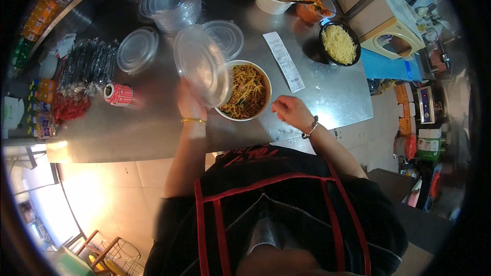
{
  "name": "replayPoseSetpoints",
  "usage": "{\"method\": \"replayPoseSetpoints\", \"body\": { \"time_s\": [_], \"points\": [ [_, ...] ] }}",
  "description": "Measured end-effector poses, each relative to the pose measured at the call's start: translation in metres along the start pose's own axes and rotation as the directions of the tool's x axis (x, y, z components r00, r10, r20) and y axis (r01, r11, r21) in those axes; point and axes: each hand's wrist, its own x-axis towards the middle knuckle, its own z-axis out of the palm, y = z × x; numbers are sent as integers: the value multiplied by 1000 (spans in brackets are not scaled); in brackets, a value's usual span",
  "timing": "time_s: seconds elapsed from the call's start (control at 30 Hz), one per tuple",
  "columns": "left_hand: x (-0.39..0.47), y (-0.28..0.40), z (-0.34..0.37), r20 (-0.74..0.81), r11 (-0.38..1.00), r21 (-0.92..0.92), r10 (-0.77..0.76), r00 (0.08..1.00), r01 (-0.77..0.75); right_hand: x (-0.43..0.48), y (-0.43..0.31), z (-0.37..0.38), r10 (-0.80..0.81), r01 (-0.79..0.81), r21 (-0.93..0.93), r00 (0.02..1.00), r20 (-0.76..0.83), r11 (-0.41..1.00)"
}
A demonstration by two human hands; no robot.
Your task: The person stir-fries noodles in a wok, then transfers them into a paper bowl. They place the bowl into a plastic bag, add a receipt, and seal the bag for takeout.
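My left hand (193,99) grips a clear plastic lid (197,59), tilted up on its edge. Much of that hand shows blurred or hidden behind the lid. Directly to the right stands a round white takeaway bowl (269,90) of brown fried noodles (245,92) with green bits, the lid overlapping its left side. My right hand (292,112), fingers curled in and seemingly holding nothing, hovers just right of the bowl, apart from it. Behind the bowl, another clear lid (224,38) lies on the steel table (153,126). A long printed paper receipt (284,61) lies right of the bowl.
Stacked clear lids (170,4) stand at the back, near a single lid (138,50). Wrapped black packets (88,65) and a red-labelled roll (119,94) lie left. At back right are a white tub (274,5), an orange-filled bowl (312,5) and a black bowl of pale noodles (339,45).
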Motion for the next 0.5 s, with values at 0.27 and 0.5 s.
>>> {"method": "replayPoseSetpoints", "body": {
  "time_s": [0.27,0.5],
  "points": [
    [-41,-3,25,377,299,811,391,839,-504,23,5,-4,97,160,495,886,-453,854],
    [-51,-23,22,573,-177,809,451,685,-561,45,17,17,106,178,464,846,-522,868]
  ]
}}
